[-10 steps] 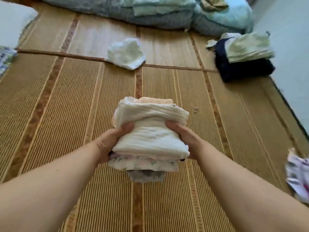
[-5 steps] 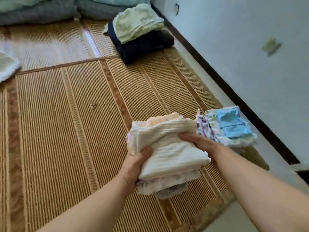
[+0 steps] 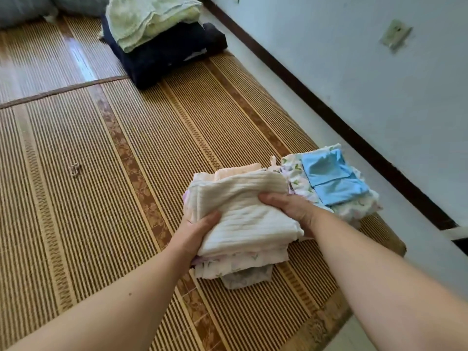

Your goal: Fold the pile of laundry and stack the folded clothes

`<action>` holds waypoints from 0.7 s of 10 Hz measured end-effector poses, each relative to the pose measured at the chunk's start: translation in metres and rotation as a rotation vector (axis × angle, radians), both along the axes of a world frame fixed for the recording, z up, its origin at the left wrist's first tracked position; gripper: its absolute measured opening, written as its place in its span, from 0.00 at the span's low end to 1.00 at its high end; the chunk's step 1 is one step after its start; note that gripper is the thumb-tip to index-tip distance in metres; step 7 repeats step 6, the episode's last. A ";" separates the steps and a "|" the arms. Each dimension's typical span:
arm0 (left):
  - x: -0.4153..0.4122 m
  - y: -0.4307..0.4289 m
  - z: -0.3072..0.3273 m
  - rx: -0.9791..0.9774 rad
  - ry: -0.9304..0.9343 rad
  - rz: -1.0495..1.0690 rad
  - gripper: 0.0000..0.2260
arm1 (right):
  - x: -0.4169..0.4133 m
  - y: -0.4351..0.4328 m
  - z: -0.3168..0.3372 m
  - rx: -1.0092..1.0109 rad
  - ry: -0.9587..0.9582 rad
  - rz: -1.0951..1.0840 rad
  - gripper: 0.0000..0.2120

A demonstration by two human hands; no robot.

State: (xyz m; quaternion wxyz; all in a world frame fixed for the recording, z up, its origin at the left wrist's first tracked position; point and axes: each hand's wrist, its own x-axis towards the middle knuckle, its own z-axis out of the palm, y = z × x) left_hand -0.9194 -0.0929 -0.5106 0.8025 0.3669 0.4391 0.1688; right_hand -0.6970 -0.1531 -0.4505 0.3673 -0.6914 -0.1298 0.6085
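Note:
I hold a stack of folded clothes (image 3: 243, 219), cream ribbed cloth on top with floral and grey pieces under it, just above the bamboo mat (image 3: 101, 173). My left hand (image 3: 197, 231) grips its left side, thumb on top. My right hand (image 3: 288, 206) grips its right side. Just right of it a second folded stack (image 3: 331, 181), floral with a light blue piece on top, rests near the mat's right edge. The held stack touches or overlaps its left side; I cannot tell which.
A dark navy folded pile topped with a pale green towel (image 3: 152, 19) lies at the far end of the mat. The white wall (image 3: 379, 84) with a dark baseboard (image 3: 329, 110) runs along the right. A small scrap (image 3: 75, 169) lies on the mat at left.
My view has swung right, and both hands have carried the cream-topped stack right and down, close to the blue-topped stack by the wall.

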 end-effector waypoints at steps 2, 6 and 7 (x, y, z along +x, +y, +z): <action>0.000 0.002 0.017 0.285 0.297 0.015 0.45 | -0.004 -0.002 0.000 0.021 -0.330 0.032 0.19; 0.003 -0.013 0.098 0.824 0.755 -0.232 0.48 | -0.050 -0.017 0.071 -0.040 -1.318 0.455 0.43; 0.003 -0.013 0.098 0.824 0.755 -0.232 0.48 | -0.050 -0.017 0.071 -0.040 -1.318 0.455 0.43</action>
